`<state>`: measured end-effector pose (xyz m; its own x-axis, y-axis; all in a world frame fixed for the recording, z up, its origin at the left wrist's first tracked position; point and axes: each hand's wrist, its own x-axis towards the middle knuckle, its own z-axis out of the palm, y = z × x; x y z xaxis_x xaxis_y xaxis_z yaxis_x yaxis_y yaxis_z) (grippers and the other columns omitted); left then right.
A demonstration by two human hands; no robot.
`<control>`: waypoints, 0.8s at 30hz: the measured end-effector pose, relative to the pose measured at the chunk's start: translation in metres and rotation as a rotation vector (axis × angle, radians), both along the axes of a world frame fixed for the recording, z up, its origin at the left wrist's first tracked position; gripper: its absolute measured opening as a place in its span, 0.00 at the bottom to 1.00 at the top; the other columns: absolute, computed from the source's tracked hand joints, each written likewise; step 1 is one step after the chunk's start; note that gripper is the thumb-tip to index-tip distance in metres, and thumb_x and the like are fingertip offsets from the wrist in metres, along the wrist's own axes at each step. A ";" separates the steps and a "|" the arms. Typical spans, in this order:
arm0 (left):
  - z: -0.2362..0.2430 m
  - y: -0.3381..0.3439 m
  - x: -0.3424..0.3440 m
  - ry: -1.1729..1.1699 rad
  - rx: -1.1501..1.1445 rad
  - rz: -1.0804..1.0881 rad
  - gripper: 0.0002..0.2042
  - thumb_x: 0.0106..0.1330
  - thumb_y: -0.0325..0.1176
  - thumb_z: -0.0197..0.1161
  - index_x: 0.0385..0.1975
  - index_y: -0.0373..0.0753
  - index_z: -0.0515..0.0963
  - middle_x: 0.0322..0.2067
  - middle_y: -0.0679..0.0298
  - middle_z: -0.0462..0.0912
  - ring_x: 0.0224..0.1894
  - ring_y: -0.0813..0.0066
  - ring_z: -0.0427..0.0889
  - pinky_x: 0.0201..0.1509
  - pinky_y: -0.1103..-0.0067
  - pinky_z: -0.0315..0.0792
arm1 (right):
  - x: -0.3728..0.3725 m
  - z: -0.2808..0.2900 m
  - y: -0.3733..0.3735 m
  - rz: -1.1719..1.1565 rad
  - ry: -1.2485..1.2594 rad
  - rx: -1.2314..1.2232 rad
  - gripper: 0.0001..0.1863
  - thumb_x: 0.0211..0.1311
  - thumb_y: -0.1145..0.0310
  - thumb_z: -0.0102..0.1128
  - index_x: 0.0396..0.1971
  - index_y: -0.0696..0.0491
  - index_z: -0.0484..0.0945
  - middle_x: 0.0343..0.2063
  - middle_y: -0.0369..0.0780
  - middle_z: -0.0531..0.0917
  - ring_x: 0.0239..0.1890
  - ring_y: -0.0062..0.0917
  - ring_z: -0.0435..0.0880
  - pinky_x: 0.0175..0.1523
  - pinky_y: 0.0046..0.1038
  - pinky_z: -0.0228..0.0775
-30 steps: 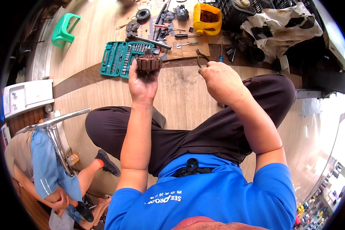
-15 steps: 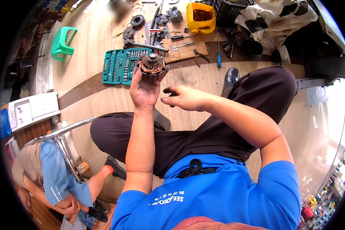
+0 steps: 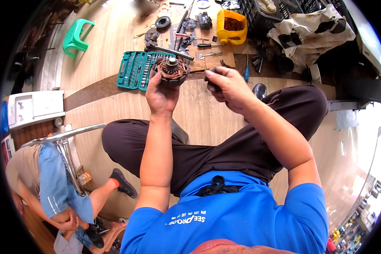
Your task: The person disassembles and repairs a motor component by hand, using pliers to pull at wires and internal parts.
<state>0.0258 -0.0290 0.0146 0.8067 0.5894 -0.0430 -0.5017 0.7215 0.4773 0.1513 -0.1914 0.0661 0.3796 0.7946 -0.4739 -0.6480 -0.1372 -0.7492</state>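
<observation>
My left hand (image 3: 161, 100) is wrapped round an alternator core (image 3: 172, 73), a dark ringed part with copper windings and a metal shaft end facing up. It is held in the air, just in front of the socket set. To the right, apart from the core, my right hand (image 3: 232, 88) is raised with blackened fingers curled and pinched together. Whatever they may hold is hidden or too small to make out.
A green socket set case (image 3: 131, 71) lies open on the floor. Cardboard (image 3: 224, 55) beyond bears screwdrivers, a wrench and dark parts. Behind stands a cut yellow jug (image 3: 221, 25); a blue-handled screwdriver (image 3: 247, 73) lies right. A green stool (image 3: 74, 36) and another person (image 3: 55, 178) are left.
My right hand has moved up and to the right, away from the core, and its fingers have closed. The left hand keeps its hold on the core. The whole view has shifted slightly.
</observation>
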 end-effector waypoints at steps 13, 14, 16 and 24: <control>-0.002 -0.005 0.009 0.184 0.148 0.325 0.16 0.63 0.26 0.62 0.49 0.36 0.70 0.43 0.60 0.79 0.44 0.66 0.81 0.51 0.66 0.78 | -0.094 0.035 -0.021 0.739 -1.418 -0.149 0.02 0.56 0.73 0.52 0.28 0.55 0.72 0.27 0.47 0.81 0.31 0.45 0.82 0.36 0.41 0.74; -0.003 -0.004 0.008 0.191 0.124 0.342 0.15 0.63 0.27 0.62 0.49 0.36 0.70 0.43 0.60 0.79 0.44 0.65 0.81 0.51 0.66 0.78 | -0.095 0.022 -0.026 0.742 -1.450 -0.240 0.02 0.55 0.73 0.52 0.28 0.55 0.72 0.27 0.47 0.81 0.31 0.45 0.82 0.36 0.41 0.74; 0.000 0.005 0.002 0.177 -0.035 0.295 0.16 0.64 0.33 0.61 0.49 0.36 0.71 0.43 0.58 0.79 0.45 0.61 0.81 0.52 0.60 0.77 | -0.091 0.007 -0.038 0.754 -1.507 -0.416 0.02 0.53 0.74 0.52 0.27 0.54 0.72 0.27 0.46 0.81 0.31 0.45 0.82 0.36 0.40 0.75; 0.002 0.004 -0.011 0.094 -0.101 -0.003 0.20 0.66 0.44 0.54 0.49 0.33 0.73 0.45 0.52 0.80 0.48 0.56 0.80 0.55 0.56 0.74 | 0.020 0.065 -0.096 0.052 -1.822 -0.615 0.05 0.59 0.72 0.52 0.31 0.54 0.77 0.27 0.47 0.80 0.31 0.44 0.81 0.36 0.40 0.73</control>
<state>0.0149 -0.0253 0.0167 0.7978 0.5762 -0.1775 -0.4562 0.7693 0.4472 0.1710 -0.2873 0.1309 0.6513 0.7228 0.2309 0.7570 -0.5978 -0.2639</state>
